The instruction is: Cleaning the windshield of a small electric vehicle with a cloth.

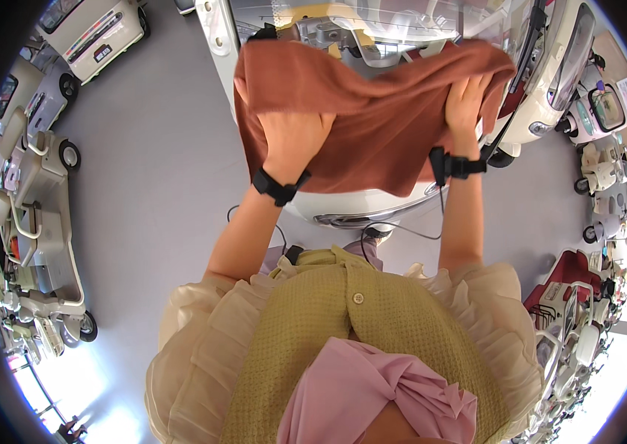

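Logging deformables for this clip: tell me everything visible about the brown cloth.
The cloth is plain reddish-brown, matte and soft-looking, like woven fabric. It is spread wide but slack, with a dip in its upper edge, creases and a folded-over flap. The left hand has its fingers hidden under the flap; the right hand lies against its right part, fingers showing. It overlaps the white vehicle's front in view; whether they touch can't be told.

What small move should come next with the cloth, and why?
Probably ease the left hand and right hand a little apart to flatten the reddish-brown cloth: its upper edge sags between them, and a fold covers the left hand's fingers.
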A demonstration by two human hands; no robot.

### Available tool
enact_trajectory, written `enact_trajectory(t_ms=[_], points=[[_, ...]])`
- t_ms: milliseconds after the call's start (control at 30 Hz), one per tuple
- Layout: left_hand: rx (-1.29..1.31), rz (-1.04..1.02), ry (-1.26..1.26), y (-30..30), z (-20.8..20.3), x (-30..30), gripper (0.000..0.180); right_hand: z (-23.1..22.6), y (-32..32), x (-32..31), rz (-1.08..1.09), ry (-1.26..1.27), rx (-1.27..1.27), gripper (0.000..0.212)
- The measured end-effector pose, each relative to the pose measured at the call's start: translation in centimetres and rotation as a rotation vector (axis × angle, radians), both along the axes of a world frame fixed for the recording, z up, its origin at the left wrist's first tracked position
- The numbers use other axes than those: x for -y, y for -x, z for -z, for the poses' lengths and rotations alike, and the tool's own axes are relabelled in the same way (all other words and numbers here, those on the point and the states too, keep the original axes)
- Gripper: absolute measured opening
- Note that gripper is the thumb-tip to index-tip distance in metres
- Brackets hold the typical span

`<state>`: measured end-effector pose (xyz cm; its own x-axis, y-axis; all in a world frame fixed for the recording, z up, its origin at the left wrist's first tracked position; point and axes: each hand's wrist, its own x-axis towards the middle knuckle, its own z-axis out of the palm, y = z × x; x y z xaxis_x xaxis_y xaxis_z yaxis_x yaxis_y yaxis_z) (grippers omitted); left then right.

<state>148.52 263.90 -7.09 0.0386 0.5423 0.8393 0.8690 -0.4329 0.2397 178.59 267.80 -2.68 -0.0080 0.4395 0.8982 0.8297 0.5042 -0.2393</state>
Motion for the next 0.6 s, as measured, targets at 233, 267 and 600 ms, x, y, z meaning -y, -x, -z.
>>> enact_trajectory(t_ms=[233, 267, 600], points=[[-0.129, 0.131, 0.168, -0.7, 5.6, 4.6, 0.061, 15.1, -2.5, 6.7, 0.174, 0.220, -0.145, 0.052], [-0.169, 0.130, 0.187, -0.7, 6.5, 5.4, 0.061, 17.2, -2.8, 7.9, 0.153, 0.210, -0.158, 0.056], [-0.395, 0.307, 0.313, -1.0, 13.2, 10.1, 0.049, 24.5, -3.9, 13.3, 0.379, 0.475, -0.612, 0.058]])
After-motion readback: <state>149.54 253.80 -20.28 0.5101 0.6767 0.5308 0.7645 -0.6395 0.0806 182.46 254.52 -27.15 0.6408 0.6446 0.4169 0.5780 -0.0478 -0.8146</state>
